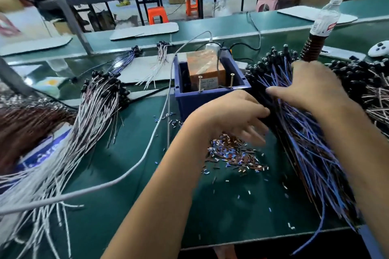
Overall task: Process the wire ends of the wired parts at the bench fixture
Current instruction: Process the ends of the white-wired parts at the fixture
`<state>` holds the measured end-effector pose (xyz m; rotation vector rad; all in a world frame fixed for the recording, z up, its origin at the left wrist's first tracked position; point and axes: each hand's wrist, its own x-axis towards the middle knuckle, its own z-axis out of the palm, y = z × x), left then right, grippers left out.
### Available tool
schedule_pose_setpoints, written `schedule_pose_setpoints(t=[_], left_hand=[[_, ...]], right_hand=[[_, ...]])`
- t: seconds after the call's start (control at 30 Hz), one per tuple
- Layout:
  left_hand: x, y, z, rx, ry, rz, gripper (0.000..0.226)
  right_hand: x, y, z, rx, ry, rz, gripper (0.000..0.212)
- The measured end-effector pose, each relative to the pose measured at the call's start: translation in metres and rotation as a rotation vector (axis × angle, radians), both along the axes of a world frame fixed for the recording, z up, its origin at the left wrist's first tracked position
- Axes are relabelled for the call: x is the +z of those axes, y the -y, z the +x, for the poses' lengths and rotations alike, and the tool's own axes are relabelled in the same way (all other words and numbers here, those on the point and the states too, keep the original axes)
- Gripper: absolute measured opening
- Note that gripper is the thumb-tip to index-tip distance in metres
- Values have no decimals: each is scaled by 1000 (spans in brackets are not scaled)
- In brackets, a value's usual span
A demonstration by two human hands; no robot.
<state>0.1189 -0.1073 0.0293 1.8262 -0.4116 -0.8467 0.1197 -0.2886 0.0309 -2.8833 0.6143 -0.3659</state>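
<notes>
A blue box fixture [210, 99] with an orange block inside stands mid-bench. To its right lies a big pile of wired parts with blue and brown wires [305, 143] and black heads. My right hand [311, 86] lies on top of this pile, fingers spread and reaching leftward into the wires. My left hand [233, 115] is at the pile's left edge, fingers curled in among the wires; whether it grips any is blurred. Below it lies a heap of cut insulation bits [233, 155].
A pile of white-wired parts [90, 124] lies on the left, with brown-wired ones at the far left. A grey cable [147, 149] crosses the green mat. A water bottle [326, 17] and a coiled brown handle stand at the back right, beside a white controller [379, 48].
</notes>
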Motion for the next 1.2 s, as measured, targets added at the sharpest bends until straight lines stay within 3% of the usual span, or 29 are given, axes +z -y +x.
schedule_pose_setpoints(t=[0.07,0.13,0.27,0.37,0.47,0.5,0.7,0.77,0.8,0.93,1.03,1.2], left_hand=[[6,-49,-3,2,20,77,15],[8,-75,-3,35,39,214,18],[1,-147,8,244,195,533,20],[-5,-188,18,420,468,815,14],[-4,-217,28,541,584,960,13],[-2,-224,33,582,618,969,5],[4,-252,76,799,681,939,6],[-1,-260,94,830,677,951,10],[-4,-264,105,854,662,975,15],[-15,-282,131,999,387,1055,78],[-25,-282,140,1014,244,925,78],[-41,-279,136,1016,285,977,85]], right_hand=[[14,-45,-3,206,186,60,40],[23,-79,-13,386,198,128,16],[11,-174,-17,790,-344,96,27],[-17,-232,-8,937,-419,44,23],[-35,-278,12,936,-343,146,11],[-38,-291,21,924,-317,217,10],[-62,-359,68,855,-171,650,16],[-75,-373,80,810,-198,648,21],[-81,-377,84,756,-180,651,22],[-89,-383,91,663,-105,688,20],[-93,-382,92,631,-102,721,20],[-92,-378,94,596,-150,856,29]])
